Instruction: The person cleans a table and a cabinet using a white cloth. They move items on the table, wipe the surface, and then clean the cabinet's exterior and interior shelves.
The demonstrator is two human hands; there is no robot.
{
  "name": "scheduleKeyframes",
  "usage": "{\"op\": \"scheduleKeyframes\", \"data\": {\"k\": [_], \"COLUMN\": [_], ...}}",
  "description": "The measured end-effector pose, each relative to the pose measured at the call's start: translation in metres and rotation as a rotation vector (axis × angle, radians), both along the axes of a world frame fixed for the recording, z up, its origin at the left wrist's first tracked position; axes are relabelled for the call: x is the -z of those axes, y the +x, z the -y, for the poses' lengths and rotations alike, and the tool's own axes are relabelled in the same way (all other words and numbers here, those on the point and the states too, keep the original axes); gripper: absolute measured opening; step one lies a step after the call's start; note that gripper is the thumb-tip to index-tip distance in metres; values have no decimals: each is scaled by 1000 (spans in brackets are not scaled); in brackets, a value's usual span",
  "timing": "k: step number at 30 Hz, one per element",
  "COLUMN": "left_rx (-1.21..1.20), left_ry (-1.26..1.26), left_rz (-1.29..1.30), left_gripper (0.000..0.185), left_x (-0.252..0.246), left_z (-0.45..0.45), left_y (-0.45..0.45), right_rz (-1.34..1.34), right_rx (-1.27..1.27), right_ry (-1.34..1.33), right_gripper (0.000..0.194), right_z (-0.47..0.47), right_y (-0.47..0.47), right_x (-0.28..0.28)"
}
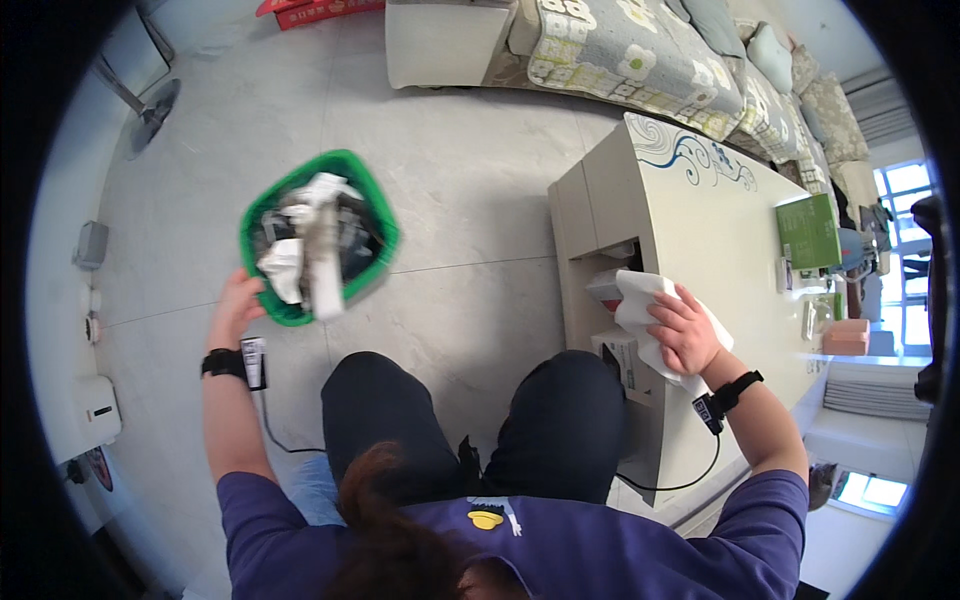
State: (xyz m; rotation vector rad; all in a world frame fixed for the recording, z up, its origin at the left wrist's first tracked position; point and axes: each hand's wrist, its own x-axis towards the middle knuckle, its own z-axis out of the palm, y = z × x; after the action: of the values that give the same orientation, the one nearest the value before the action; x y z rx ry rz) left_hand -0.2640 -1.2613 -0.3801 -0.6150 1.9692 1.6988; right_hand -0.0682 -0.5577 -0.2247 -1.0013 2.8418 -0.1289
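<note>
My left hand grips the near left rim of a green plastic waste bin, its fingers curled over the edge. Crumpled white paper and dark waste fill the bin, and a long pale strip, blurred, lies across the top towards the near rim. The bin looks slightly blurred. Over at the right, my right hand rests on a white paper towel or cloth, fingers bent over it, at the edge of the white table. Part of the white sheet hangs over the table's side.
Boxes sit in the table's open compartment. On the far tabletop stand a green box and a pink container. A sofa with a patterned cover lies beyond. A fan's stand and a red box are on the floor.
</note>
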Motion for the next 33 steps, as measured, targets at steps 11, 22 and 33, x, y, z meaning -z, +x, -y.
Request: {"op": "scheduleKeyframes", "data": {"k": [11,22,33], "left_rx": [-531,185,875], "left_ry": [-501,369,-76], "left_rz": [-71,-736,-145], "left_gripper": [51,23,42], "left_x": [16,-69,27], "left_z": [64,-265,-345], "left_y": [9,58,137], "right_rz": [-59,-95,-293], "right_rx": [299,883,900], "right_ry": [30,106,159], "right_gripper": [43,70,67], "right_z": [19,48,14], "right_y": [6,-19,-246], "right_x": [0,20,54]}}
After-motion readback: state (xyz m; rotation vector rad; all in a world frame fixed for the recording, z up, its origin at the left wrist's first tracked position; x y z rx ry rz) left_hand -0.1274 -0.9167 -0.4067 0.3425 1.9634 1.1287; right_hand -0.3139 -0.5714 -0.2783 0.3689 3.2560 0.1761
